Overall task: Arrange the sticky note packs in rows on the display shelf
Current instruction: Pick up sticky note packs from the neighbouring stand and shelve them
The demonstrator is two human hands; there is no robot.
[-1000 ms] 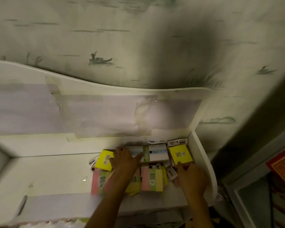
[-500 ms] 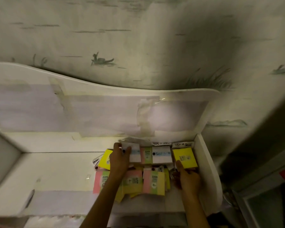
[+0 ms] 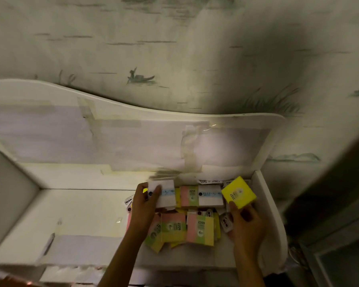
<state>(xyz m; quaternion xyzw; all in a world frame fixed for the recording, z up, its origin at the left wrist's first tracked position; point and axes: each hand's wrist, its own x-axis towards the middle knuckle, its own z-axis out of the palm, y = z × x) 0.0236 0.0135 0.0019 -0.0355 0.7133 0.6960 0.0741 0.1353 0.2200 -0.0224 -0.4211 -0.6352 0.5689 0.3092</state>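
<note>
The left hand (image 3: 145,206) grips a white pack (image 3: 163,195) with a pale blue band, thumb across its face, at the left end of the back row. The right hand (image 3: 246,224) holds a bright yellow pack (image 3: 238,192) by its lower edge, tilted up off the shelf (image 3: 81,212) at the right end, near the side wall (image 3: 265,204).

Both packs look lightly held at one edge, so either could slip and drop onto the loose pile below. The yellow pack, set down askew against the wall, would likely leave the back row crooked. Pushing the white pack sideways could shove its neighbours, a pink-and-green pack (image 3: 190,198) and a second white pack (image 3: 210,195), out of line.

The packs are small, flat squares in wrappers with printed bands. The front ones, pink, green and yellow (image 3: 200,229), overlap untidily, some tilted, with small loose tags (image 3: 226,221) scattered among them. All sit crowded at the shelf's right end.
</note>
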